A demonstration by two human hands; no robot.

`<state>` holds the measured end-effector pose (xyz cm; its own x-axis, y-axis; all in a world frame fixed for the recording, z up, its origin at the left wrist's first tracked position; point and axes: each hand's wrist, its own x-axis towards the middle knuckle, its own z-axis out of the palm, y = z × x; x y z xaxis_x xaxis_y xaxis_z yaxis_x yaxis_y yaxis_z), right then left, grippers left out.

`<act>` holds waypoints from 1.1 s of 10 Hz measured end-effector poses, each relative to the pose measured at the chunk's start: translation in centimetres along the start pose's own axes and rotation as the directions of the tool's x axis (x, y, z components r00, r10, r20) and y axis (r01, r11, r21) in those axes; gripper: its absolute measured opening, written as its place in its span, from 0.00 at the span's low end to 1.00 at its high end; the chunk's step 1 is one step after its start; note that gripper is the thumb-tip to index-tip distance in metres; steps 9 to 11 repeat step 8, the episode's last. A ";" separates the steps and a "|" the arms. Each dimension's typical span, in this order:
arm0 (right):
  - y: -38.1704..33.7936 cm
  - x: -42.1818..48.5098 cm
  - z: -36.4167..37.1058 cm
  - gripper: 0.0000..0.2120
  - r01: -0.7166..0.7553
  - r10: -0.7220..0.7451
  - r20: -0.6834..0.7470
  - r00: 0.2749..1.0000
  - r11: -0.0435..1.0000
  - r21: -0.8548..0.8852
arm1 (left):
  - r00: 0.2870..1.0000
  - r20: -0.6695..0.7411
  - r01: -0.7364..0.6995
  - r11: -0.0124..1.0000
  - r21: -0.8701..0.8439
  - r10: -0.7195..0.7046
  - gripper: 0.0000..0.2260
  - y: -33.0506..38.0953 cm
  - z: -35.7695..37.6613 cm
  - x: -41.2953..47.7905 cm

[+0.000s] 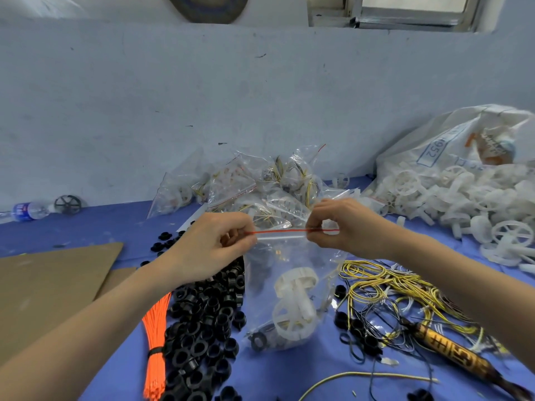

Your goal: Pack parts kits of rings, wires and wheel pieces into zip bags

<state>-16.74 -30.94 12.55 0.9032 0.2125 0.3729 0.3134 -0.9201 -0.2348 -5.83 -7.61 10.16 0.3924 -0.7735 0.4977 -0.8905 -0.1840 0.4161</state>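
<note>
A clear zip bag (289, 273) with a red zip line hangs above the blue table (101, 227). My left hand (214, 244) pinches the left end of its zip strip and my right hand (341, 227) pinches the right end. Inside the bag lie white wheel pieces (295, 302), a black ring and some yellow wire. Loose black rings (202, 319) are heaped under my left forearm. Yellow and black wires (388, 290) lie tangled under my right forearm.
Filled zip bags (260, 180) are piled at the back by the wall. A big white sack spills white wheels (451, 192) at the right. A bundle of orange wires (156, 342), brown cardboard (49, 285), a water bottle (26, 211) and a patterned handle (451, 351) also lie here.
</note>
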 end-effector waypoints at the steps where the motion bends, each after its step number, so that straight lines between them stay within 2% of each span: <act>1: 0.7 -0.5 -0.4 0.03 -0.018 0.018 -0.013 1.000 1.000 -0.010 | 1.000 0.006 0.008 1.000 0.005 -0.008 0.11 -0.6 -0.4 -0.3; 5: 4.8 -1.9 -1.1 0.03 -0.116 0.115 -0.086 0.990 0.993 -0.006 | 0.995 0.022 0.096 0.995 0.011 -0.096 0.10 -2.2 -1.0 0.1; 6: 6.4 -0.1 -2.4 0.05 -0.173 0.160 -0.135 0.978 0.981 -0.089 | 0.988 -0.034 0.150 0.987 0.057 -0.149 0.09 -3.1 -2.0 3.1; 7: 7.3 3.8 -3.6 0.09 -0.296 0.257 -0.288 0.922 0.950 -0.099 | 0.976 -0.108 0.198 0.978 0.070 -0.190 0.06 -3.1 -2.6 8.1; 8: 7.3 6.1 -8.0 0.22 -0.398 0.338 -0.546 0.767 0.917 0.009 | 0.877 -0.382 0.332 0.942 0.041 -0.293 0.19 -4.0 -6.9 13.3; 11: 7.3 6.1 -8.0 0.22 -0.398 0.338 -0.546 0.767 0.917 0.009 | 0.877 -0.382 0.332 0.942 0.041 -0.293 0.19 -4.0 -6.9 13.3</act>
